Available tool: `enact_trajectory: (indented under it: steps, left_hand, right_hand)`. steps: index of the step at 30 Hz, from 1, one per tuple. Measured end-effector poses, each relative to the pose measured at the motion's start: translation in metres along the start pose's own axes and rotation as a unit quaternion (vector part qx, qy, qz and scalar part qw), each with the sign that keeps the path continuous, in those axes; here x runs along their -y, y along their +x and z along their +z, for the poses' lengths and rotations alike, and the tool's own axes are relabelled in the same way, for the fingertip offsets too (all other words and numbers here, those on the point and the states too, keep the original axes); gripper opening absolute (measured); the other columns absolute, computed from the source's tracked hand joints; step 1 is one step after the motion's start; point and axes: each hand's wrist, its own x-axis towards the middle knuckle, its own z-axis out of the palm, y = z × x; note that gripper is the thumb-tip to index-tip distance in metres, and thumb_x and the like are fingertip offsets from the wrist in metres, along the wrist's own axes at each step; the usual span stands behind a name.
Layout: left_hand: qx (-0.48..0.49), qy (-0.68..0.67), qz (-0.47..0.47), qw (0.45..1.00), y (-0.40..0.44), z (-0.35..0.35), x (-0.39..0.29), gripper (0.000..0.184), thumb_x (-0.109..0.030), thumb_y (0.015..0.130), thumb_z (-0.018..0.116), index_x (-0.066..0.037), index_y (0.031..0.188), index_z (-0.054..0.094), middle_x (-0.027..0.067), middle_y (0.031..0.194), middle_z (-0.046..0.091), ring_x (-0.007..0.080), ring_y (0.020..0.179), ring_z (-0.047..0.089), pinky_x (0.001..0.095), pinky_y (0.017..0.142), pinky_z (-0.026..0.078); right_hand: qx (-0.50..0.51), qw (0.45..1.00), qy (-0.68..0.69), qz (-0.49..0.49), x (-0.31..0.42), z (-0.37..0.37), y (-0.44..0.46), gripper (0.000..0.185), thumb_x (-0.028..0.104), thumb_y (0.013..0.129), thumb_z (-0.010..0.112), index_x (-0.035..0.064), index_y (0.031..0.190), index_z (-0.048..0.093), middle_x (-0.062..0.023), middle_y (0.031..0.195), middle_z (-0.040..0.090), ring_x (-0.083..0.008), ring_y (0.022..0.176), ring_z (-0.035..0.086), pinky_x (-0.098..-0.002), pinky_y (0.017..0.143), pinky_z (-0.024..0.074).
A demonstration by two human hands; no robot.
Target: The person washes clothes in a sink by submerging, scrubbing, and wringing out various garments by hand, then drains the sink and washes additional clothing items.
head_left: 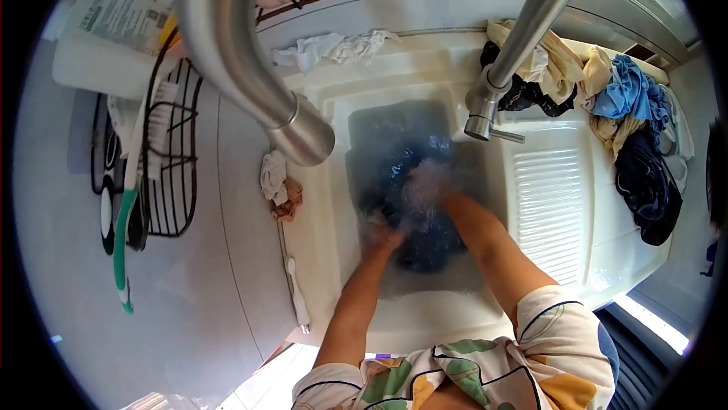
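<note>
Cloudy water (469, 270), left hand (384, 233), right hand (427, 184) on dark cloth (425, 253), grip unclear

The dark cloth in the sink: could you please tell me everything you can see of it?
The dark cloth looks navy blue to near black, soft and soaked, and lies bunched under cloudy grey water in the cream sink. Glints of light show on the water over it. The right hand and left hand are both down at it, blurred by the water, so their grip is unclear. Its edges and type of garment cannot be made out.
</note>
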Motion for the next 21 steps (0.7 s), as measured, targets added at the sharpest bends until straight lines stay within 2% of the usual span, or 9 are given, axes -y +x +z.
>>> enact_trajectory:
  steps: [3, 6, 7, 8, 10, 13, 15, 17, 21]
  left_hand:
    - [0.03, 0.042, -0.031, 0.998, 0.04, 0.144, 0.089, 0.087, -0.061, 0.063, 0.049, 0.001, 0.121, 0.03, 0.021, 0.123, 0.032, 0.0326, 0.113, 0.032, 0.0317, 0.095, 0.024]
    - [0.095, -0.214, -0.266, 0.935, -0.024, 0.008, -0.018, 0.083, -0.056, 0.067, 0.051, 0.003, 0.121, 0.03, 0.0186, 0.123, 0.033, 0.0306, 0.113, 0.032, 0.0303, 0.095, 0.023]
    - [0.088, -0.211, -0.261, 0.938, -0.03, -0.004, -0.022, 0.083, -0.056, 0.067, 0.051, 0.003, 0.121, 0.03, 0.0186, 0.123, 0.033, 0.0306, 0.113, 0.032, 0.0303, 0.095, 0.023]
    - [0.052, -0.374, -0.224, 0.899, -0.037, -0.013, -0.022, 0.077, -0.052, 0.07, 0.052, 0.002, 0.12, 0.031, 0.017, 0.121, 0.037, 0.0294, 0.112, 0.035, 0.0308, 0.094, 0.026]
    - [0.05, -0.596, -0.197, 0.777, -0.056, -0.04, -0.035, 0.063, -0.043, 0.074, 0.053, 0.0, 0.117, 0.037, 0.0138, 0.114, 0.044, 0.0271, 0.105, 0.042, 0.034, 0.089, 0.033]
    - [0.158, -0.699, -0.265, 0.645, -0.063, -0.131, -0.071, 0.042, -0.036, 0.077, 0.053, -0.006, 0.105, 0.047, 0.0101, 0.1, 0.053, 0.024, 0.089, 0.053, 0.0412, 0.072, 0.045]
    - [0.187, -0.679, -0.23, 0.672, -0.065, -0.181, -0.101, 0.033, -0.033, 0.077, 0.052, -0.007, 0.098, 0.049, 0.0084, 0.095, 0.055, 0.023, 0.083, 0.055, 0.0421, 0.065, 0.047]
    - [0.115, -0.585, -0.156, 0.787, -0.098, -0.248, -0.157, 0.027, -0.029, 0.082, 0.046, -0.006, 0.096, 0.05, 0.0068, 0.094, 0.055, 0.021, 0.084, 0.054, 0.0383, 0.075, 0.045]
    - [0.009, -0.526, -0.042, 0.849, -0.159, -0.367, -0.236, 0.02, -0.024, 0.08, 0.05, -0.007, 0.09, 0.051, 0.0053, 0.089, 0.056, 0.0177, 0.078, 0.056, 0.0343, 0.07, 0.047]
  right_hand:
    - [-0.003, 0.996, -0.025, -0.086, -0.009, 0.013, 0.021, 0.034, 0.031, 0.067, 0.053, 0.0121, 0.095, 0.056, -0.0171, 0.097, 0.053, -0.0297, 0.094, 0.05, -0.0402, 0.082, 0.0378]
    - [-0.203, 0.971, 0.027, -0.126, -0.008, -0.001, -0.003, 0.038, 0.033, 0.067, 0.054, 0.0122, 0.099, 0.055, -0.0175, 0.099, 0.053, -0.03, 0.095, 0.049, -0.0384, 0.082, 0.0387]
    - [-0.107, 0.984, 0.06, -0.132, -0.012, -0.001, 0.01, 0.047, 0.037, 0.065, 0.055, 0.0136, 0.106, 0.05, -0.0166, 0.11, 0.045, -0.0326, 0.103, 0.041, -0.0429, 0.087, 0.0305]
    - [-0.006, 0.987, 0.09, -0.135, -0.017, 0.0, 0.01, 0.056, 0.04, 0.063, 0.056, 0.0151, 0.113, 0.046, -0.0157, 0.121, 0.037, -0.0352, 0.111, 0.033, -0.0475, 0.093, 0.0224]
    - [-0.035, 0.988, 0.023, -0.146, -0.017, 0.011, -0.022, 0.067, 0.041, 0.06, 0.061, 0.0167, 0.118, 0.038, -0.0158, 0.124, 0.031, -0.0354, 0.114, 0.028, -0.0451, 0.094, 0.0204]
    - [-0.067, 0.979, 0.017, -0.192, -0.009, 0.036, -0.086, 0.09, 0.04, 0.052, 0.07, 0.0171, 0.126, 0.023, -0.0161, 0.13, 0.021, -0.0346, 0.118, 0.021, -0.0404, 0.096, 0.0181]
    - [-0.066, 0.968, 0.07, -0.23, -0.007, 0.043, -0.109, 0.101, 0.038, 0.048, 0.074, 0.0158, 0.128, 0.016, -0.0161, 0.131, 0.017, -0.0337, 0.12, 0.019, -0.0379, 0.097, 0.0179]
    - [-0.228, 0.849, 0.337, -0.338, -0.001, 0.049, -0.111, 0.115, 0.042, 0.043, 0.076, 0.0109, 0.13, 0.006, -0.0205, 0.131, 0.014, -0.0354, 0.121, 0.014, -0.0413, 0.097, 0.0154]
    - [-0.331, 0.791, 0.39, -0.336, 0.011, 0.024, -0.117, 0.12, 0.039, 0.039, 0.078, 0.0067, 0.129, 0.005, -0.0213, 0.13, 0.013, -0.0357, 0.122, 0.011, -0.0414, 0.098, 0.0128]
